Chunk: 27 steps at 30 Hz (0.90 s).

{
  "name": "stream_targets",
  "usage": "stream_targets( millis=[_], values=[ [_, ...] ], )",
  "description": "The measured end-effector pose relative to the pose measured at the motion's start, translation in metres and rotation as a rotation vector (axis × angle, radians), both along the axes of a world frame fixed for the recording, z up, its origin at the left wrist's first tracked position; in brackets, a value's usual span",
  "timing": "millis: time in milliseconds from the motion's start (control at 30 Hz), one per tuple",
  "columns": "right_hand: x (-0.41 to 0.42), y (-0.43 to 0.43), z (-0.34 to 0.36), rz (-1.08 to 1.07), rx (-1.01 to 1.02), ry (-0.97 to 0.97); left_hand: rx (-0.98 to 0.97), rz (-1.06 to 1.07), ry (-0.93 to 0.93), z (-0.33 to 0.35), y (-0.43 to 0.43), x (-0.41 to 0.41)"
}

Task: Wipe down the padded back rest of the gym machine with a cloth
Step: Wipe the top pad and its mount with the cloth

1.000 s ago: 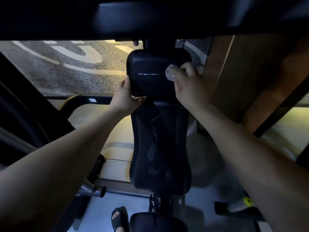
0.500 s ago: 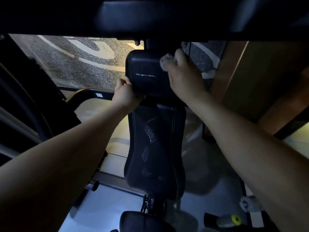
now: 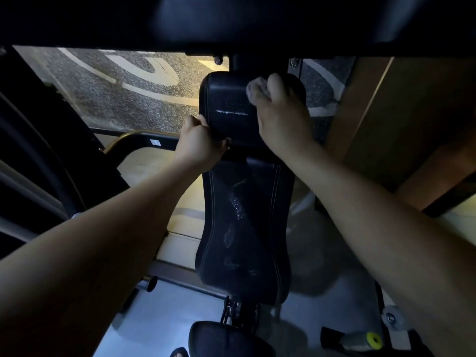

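My right hand [image 3: 283,119] has the grey cloth [image 3: 253,89] bunched under curled fingers and presses it against the upper right part of the head pad [image 3: 226,99], the small top cushion of the back rest. Only a tuft of the cloth shows past my fingertips, and the rest is hidden under the hand. My left hand [image 3: 199,144] grips the lower left corner of that same cushion, fingers wrapped round its edge. I judge I hold it there to steady the pad against the push of the rubbing hand. The long lower pad [image 3: 244,228] of the back rest sits just beneath, running down toward the seat [image 3: 226,338]. It carries shiny, wet-looking smears [image 3: 235,207] down its middle, though I cannot tell whether it has been properly wiped. A pale streak [image 3: 231,112] crosses the head pad left of the cloth, and whether it is a scuff, residue or a glint I cannot say. The light is dim and a dark beam [image 3: 231,21] of the machine sits close overhead, so I reach in below it with both arms stretched out. To my mind the job is midway: the top cushion is under the cloth now, and its left half and that streak would want passes next.
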State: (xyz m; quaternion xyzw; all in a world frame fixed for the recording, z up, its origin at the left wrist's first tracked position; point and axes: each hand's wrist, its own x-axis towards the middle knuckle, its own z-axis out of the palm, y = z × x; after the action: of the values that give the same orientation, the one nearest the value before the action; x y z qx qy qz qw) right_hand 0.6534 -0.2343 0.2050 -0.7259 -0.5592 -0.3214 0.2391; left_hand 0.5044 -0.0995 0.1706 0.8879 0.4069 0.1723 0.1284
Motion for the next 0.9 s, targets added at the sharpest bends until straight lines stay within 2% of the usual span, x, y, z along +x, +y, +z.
stream_targets(
  millis=[67,167,233,333,400,500,567,600,667,767,833,900],
  values=[
    [-0.005,-0.010,-0.024,0.045,-0.111,-0.039,0.036,-0.001,-0.033,-0.004,-0.003,-0.002],
    [-0.005,-0.024,-0.037,0.225,-0.256,-0.200,0.085,-0.016,-0.056,-0.005,-0.005,-0.003],
    [0.006,-0.015,-0.022,0.172,-0.252,-0.157,0.096,-0.028,-0.068,-0.005,-0.004,-0.004],
    [0.008,0.003,0.001,-0.031,-0.100,-0.077,0.088,-0.026,-0.066,-0.005,-0.004,-0.005],
    [-0.005,0.004,0.000,-0.081,-0.065,-0.039,0.090,-0.022,-0.061,-0.006,-0.004,-0.006],
    [-0.021,-0.008,-0.025,0.112,-0.163,-0.053,0.071,-0.016,-0.071,-0.007,-0.004,-0.005],
    [-0.019,-0.017,-0.030,0.217,-0.353,-0.128,0.066,-0.017,-0.064,-0.006,-0.003,-0.006],
    [-0.014,-0.016,-0.023,0.230,-0.355,-0.171,0.068,-0.015,-0.064,-0.007,-0.003,-0.006],
    [-0.003,-0.008,-0.005,0.145,-0.259,-0.211,0.066,-0.016,-0.066,-0.007,-0.003,-0.006],
    [0.005,0.007,0.014,-0.056,-0.132,-0.112,0.062,-0.021,-0.070,-0.006,-0.004,-0.007],
    [-0.006,0.010,0.006,-0.106,-0.143,-0.078,0.065,-0.018,-0.071,-0.005,-0.006,-0.007],
    [-0.017,0.007,-0.015,-0.047,-0.260,-0.107,0.069,-0.015,-0.051,-0.004,-0.007,-0.006]
  ],
)
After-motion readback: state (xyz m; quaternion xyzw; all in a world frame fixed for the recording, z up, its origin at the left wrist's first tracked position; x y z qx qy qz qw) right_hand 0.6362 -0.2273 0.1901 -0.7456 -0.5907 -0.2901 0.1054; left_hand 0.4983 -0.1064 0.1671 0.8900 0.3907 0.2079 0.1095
